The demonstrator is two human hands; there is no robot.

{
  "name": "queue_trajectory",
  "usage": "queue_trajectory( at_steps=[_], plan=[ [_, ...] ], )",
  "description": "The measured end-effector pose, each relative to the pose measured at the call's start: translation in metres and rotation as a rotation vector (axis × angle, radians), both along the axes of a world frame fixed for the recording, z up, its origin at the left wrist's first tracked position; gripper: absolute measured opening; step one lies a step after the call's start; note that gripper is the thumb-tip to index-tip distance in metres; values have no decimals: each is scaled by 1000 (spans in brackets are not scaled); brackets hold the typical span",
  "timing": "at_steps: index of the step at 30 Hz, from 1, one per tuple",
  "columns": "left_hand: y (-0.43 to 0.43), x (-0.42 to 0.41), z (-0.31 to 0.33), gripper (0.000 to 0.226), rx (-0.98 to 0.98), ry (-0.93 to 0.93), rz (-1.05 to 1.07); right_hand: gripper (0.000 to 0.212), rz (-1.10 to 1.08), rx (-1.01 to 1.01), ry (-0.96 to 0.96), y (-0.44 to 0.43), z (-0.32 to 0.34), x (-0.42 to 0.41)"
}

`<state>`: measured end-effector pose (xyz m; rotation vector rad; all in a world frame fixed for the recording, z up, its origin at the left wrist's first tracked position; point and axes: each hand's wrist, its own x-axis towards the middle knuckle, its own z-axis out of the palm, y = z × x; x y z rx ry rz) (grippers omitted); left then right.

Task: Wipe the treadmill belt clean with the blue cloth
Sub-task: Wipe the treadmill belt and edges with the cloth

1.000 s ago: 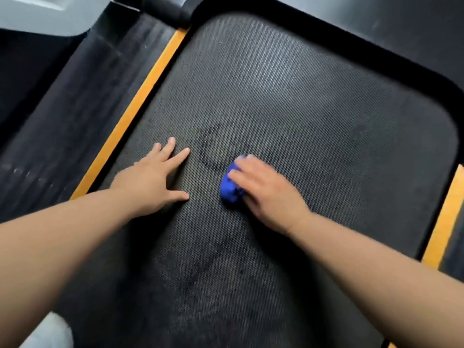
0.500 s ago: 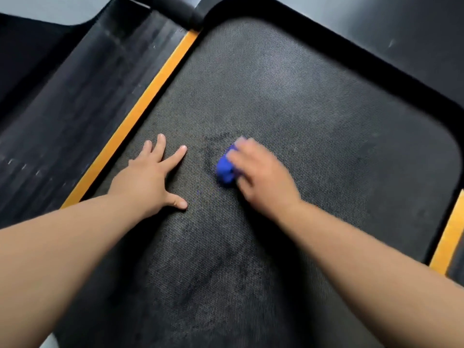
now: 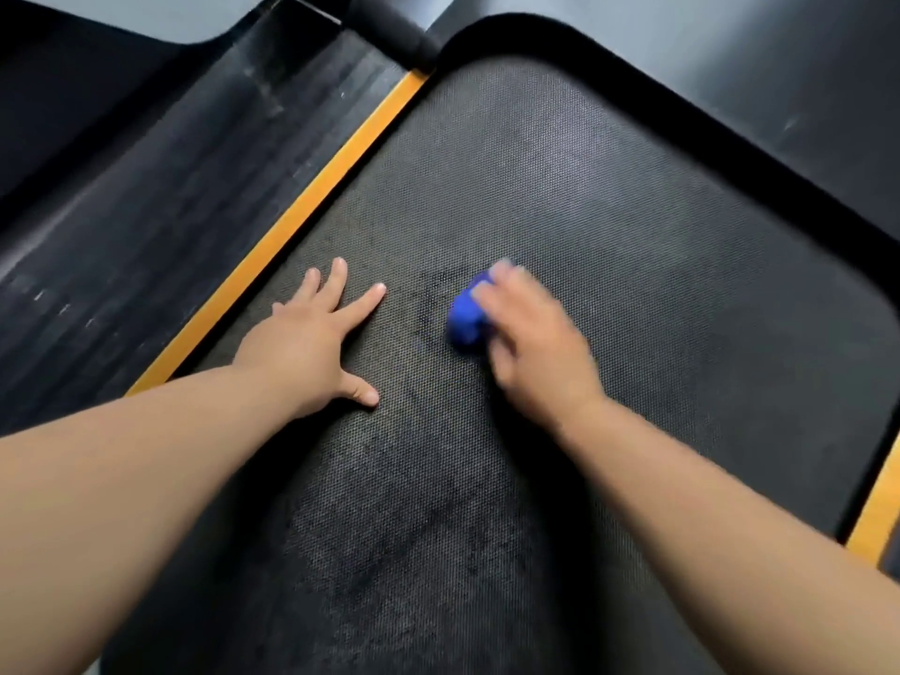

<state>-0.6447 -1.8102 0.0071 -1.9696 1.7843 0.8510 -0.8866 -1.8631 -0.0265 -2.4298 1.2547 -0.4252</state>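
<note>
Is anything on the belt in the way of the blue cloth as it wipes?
Only the left hand, pressed flat on the belt left of the blue cloth, apart from it. The right hand holds the cloth against the belt; ahead and to the right nothing visible blocks it.

The treadmill belt [image 3: 633, 211] is showing a dark charcoal grey covered all over in a fine, regular dotted weave, with blacker smudged patches breaking it near the middle and the near end, and a paler sheen lying across its far part. The cloth [image 3: 467, 319] is standing out against it in a plain, bright royal blue. The left strip [image 3: 292, 221] and right strip [image 3: 876, 509] are glowing orange along the belt's sides, the ribbed side rail [image 3: 170, 197] is looking black with pale scuffs, and a smooth black border [image 3: 682, 126] is curving round the far end.
</note>
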Motion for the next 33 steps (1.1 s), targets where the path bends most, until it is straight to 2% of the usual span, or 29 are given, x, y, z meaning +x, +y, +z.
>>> queue_trajectory(
  at_steps=[2,4,6,9,11,13,14,16,18,20,22,25,27,28,30,33],
  plan=[
    [1,1,-1,125,-5,-6,-5,43,-309,-22,45,-44,7,-20],
    [1,-1,0,125,-17,-12,-3,44,-439,17,103,-63,15,-23],
    [2,-2,3,125,-24,-6,13,39,-315,-4,109,-45,18,-1],
    [3,-2,9,120,-2,6,24,37,81,36,48,23,9,36],
    [0,1,11,114,-34,-45,-59,37,316,71,23,53,4,43],
    [-4,8,15,109,-106,-169,-202,38,426,26,41,36,2,35],
    [-3,11,16,108,-156,-243,-261,38,391,-8,30,19,3,31],
    [3,15,18,114,-235,-359,-264,38,104,-43,22,-23,9,20],
    [13,17,18,120,-210,-395,-115,40,-251,-17,96,-65,16,10],
    [21,20,17,123,-136,-342,50,38,-396,34,142,-72,23,21],
    [23,22,16,122,-118,-300,92,32,-240,7,158,-41,24,46],
    [23,26,20,114,-116,-287,84,38,240,62,75,33,10,71],
    [25,37,26,104,-128,-249,142,40,470,101,81,32,9,66],
    [28,43,29,100,-146,-241,141,41,493,52,75,13,7,60],
    [31,51,32,95,-175,-262,68,40,286,-38,62,-33,11,47],
    [30,48,33,94,-155,-302,58,43,-194,21,165,-78,22,29]
  ],
)
